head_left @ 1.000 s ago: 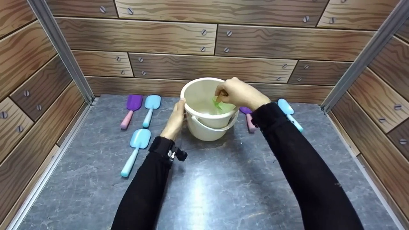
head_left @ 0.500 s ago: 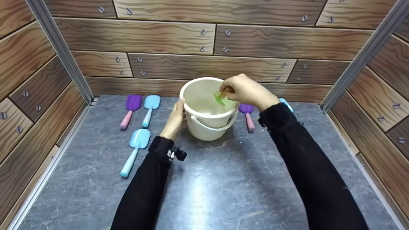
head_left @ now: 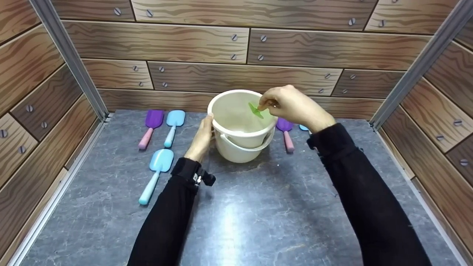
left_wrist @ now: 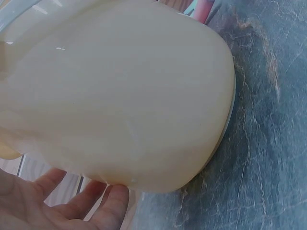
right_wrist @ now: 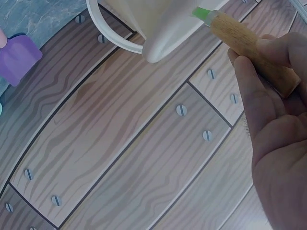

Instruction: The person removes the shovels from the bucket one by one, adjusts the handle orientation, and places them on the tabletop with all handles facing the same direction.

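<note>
A cream bucket (head_left: 236, 149) stands upright near the back wall, its pale handle hanging down at the front. My left hand (head_left: 201, 138) holds the bucket's left side, thumb close under the rim. In the left wrist view the fingers (left_wrist: 111, 203) touch the bucket wall (left_wrist: 120, 86). My right hand (head_left: 290, 105) is over the bucket's right rim. It pinches a small tool with a wooden handle (right_wrist: 242, 43) and a green head (head_left: 255, 111), between thumb and fingertips. The green head overlaps the bucket's opening in the head view; its exact shape is unclear.
Left of the bucket lie a purple shovel (head_left: 154, 119) with a pink handle and two blue shovels (head_left: 175, 118), one nearer the front. Another purple shovel (head_left: 283, 125) lies right of the bucket, beside a partly hidden blue one (head_left: 303, 128). Wood-patterned walls enclose the back and sides.
My right hand has moved right and slightly up, drawing the green-headed tool higher in the bucket's opening. The left hand and bucket have stayed in place. The right sleeve now covers most of the blue shovel.
</note>
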Demonstrator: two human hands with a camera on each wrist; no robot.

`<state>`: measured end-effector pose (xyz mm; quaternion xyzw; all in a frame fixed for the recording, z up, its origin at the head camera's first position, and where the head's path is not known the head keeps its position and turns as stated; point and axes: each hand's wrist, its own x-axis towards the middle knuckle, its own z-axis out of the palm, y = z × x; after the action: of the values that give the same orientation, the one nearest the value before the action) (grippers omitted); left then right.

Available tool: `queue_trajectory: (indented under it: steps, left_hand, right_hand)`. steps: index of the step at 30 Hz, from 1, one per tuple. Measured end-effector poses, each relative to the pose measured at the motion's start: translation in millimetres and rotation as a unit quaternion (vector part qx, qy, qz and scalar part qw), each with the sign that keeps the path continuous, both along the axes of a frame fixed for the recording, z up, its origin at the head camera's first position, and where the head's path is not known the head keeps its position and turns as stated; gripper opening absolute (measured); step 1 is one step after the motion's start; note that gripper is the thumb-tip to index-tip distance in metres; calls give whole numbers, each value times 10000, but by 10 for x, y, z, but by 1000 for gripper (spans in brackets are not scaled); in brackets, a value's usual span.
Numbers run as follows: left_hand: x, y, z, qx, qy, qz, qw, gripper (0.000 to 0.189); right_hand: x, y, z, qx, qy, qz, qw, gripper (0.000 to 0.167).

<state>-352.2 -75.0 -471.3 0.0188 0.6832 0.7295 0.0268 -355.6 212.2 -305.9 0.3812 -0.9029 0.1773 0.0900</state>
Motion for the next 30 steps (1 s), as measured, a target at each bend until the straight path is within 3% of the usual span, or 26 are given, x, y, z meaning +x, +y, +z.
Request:
queue_trajectory:
  steps: [16, 30]
  left_hand:
    - [2, -1, 18, -31, 68, -1, 10000, 73]
    - [2, -1, 15, 24, 36, -47, 10000, 76]
  right_hand:
    - [238, 249, 67, -368, 536, 128, 9978, 23]
    - [489, 549, 112, -598, 1114, 75, 9919, 34]
